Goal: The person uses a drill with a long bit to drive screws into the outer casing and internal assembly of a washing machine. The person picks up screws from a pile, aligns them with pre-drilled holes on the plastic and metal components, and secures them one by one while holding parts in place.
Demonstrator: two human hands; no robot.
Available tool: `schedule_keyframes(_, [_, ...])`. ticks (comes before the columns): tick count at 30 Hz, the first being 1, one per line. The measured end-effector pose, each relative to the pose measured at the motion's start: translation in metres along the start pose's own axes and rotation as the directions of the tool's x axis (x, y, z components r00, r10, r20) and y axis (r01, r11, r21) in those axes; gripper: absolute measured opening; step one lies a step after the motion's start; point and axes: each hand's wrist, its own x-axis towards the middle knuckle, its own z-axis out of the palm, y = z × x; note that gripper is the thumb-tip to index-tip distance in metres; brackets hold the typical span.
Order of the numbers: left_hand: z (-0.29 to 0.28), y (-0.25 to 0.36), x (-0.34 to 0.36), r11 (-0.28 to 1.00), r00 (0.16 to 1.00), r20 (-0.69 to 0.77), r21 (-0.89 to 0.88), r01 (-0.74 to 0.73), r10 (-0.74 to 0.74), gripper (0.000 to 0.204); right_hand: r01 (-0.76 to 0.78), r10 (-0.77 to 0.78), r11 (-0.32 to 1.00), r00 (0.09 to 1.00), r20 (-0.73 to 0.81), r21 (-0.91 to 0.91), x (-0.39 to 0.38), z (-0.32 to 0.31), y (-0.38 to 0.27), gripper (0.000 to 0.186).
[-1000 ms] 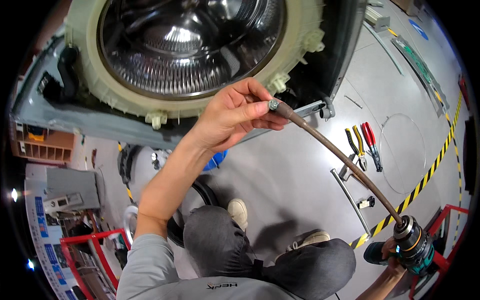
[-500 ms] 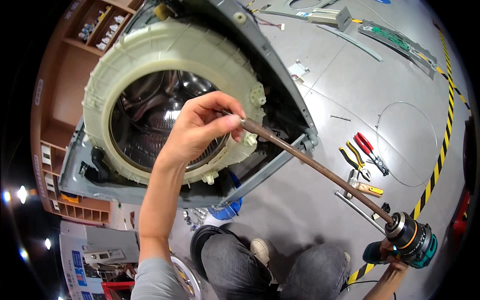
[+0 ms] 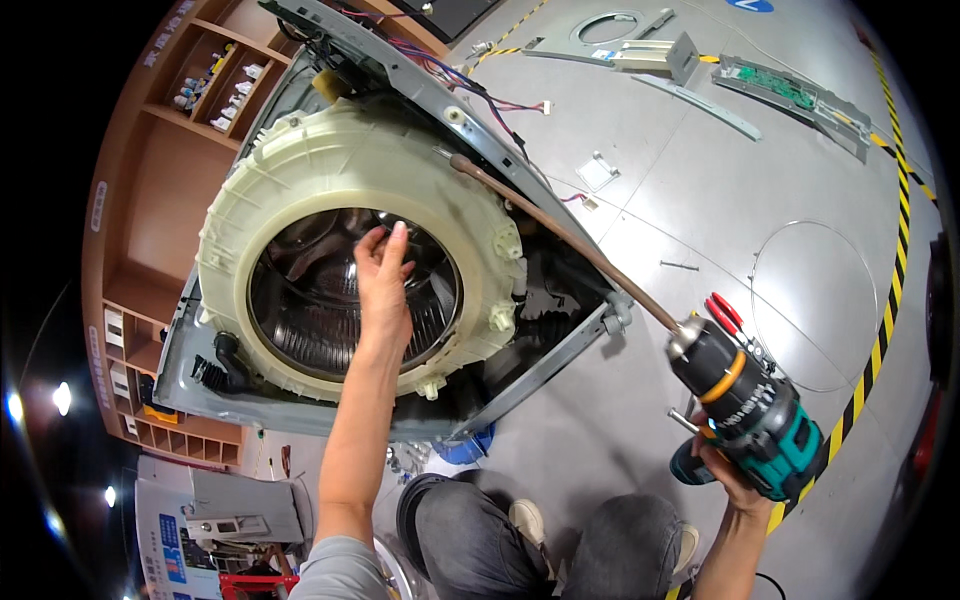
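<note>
At the lower right my right hand is wrapped round the handle of a teal-and-black cordless drill. A long brown extension bar runs from its chuck toward the upper left. The bar's bright tip is over the upper right of a cream plastic washing-machine tub; whether it touches is unclear. In front of the tub's round opening, with the steel drum behind, my left hand has loosely curled fingers. Thumb and forefinger tips are apart, and I see nothing held.
The grey cabinet frame surrounds the tub. Red-handled pliers lie partly behind the drill, near a wire hoop and a bolt. Removed panels and a circuit-board strip are on the far floor. Wooden shelves stand left.
My left hand has let go of the bar's tip and moved lower. My right hand has brought the drill up and left, carrying the tip over the tub's upper right. The view has shifted slightly.
</note>
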Motion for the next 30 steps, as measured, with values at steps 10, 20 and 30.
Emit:
schedule_keyframes(10, [0.037, -0.037, 0.04, 0.994, 0.981, 0.162, -0.007, -0.106, 0.106, 0.046, 0.351, -0.318, 0.86, 0.936, 0.15, -0.37, 0.058, 0.056, -0.016, 0.034])
schedule_keyframes(20, [0.036, -0.04, 0.044, 0.987, 0.981, 0.137, 0.065, -0.148, 0.138, 0.047, 0.142, -0.141, 0.971, 0.99, 0.021, -0.191, 0.093, 0.091, -0.023, 0.027])
schedule_keyframes(30, [0.035, -0.045, 0.045, 0.972, 0.972, 0.109, 0.091, -0.219, 0.209, 0.042, 0.14, -0.138, 0.977, 0.99, 0.024, -0.161, 0.102, 0.104, -0.029, 0.026])
